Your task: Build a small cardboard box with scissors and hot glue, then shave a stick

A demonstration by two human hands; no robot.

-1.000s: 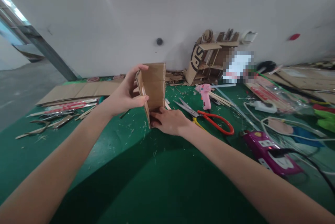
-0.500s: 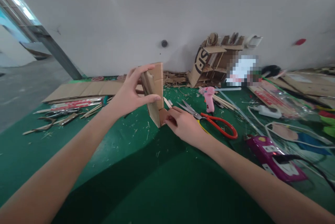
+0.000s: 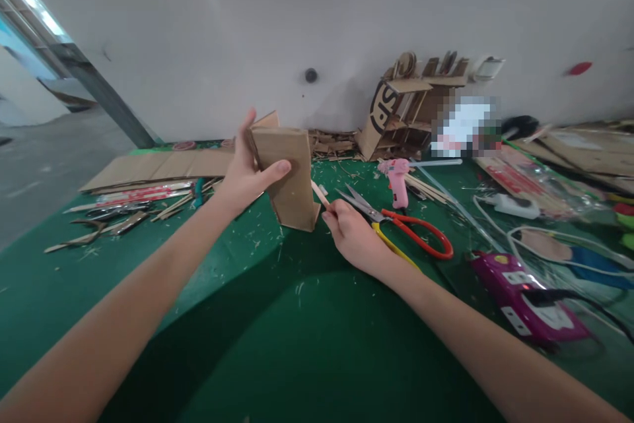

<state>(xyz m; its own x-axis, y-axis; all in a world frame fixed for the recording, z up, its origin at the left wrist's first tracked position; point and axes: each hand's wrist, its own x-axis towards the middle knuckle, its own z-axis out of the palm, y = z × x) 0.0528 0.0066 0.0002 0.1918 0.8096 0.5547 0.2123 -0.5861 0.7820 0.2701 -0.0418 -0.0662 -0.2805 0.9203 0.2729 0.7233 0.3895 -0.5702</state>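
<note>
My left hand [image 3: 251, 169] grips a folded cardboard piece [image 3: 290, 175], thumb on its broad front face and fingers behind. The piece stands upright and slightly tilted, its lower edge at the green table. At the lower right of the cardboard, my right hand [image 3: 352, 233] is closed in a pinch at the near end of a thin pale stick [image 3: 319, 194]. Part of the stick is hidden by the fingers. Just beyond this hand lie scissors [image 3: 379, 215] with red and yellow handles, blades apart.
A pink glue gun [image 3: 397, 180] rests behind the scissors. A cardboard shelf model [image 3: 379, 123] stands against the wall. On the right are a purple power strip [image 3: 528, 297] and cables. Flat cardboard [image 3: 158, 171] and several sticks [image 3: 173, 208] lie on the left.
The cardboard piece has turned, so its broad face now points toward me. My right hand has come off its lower edge and sits slightly to the right, fingers at the stick.
</note>
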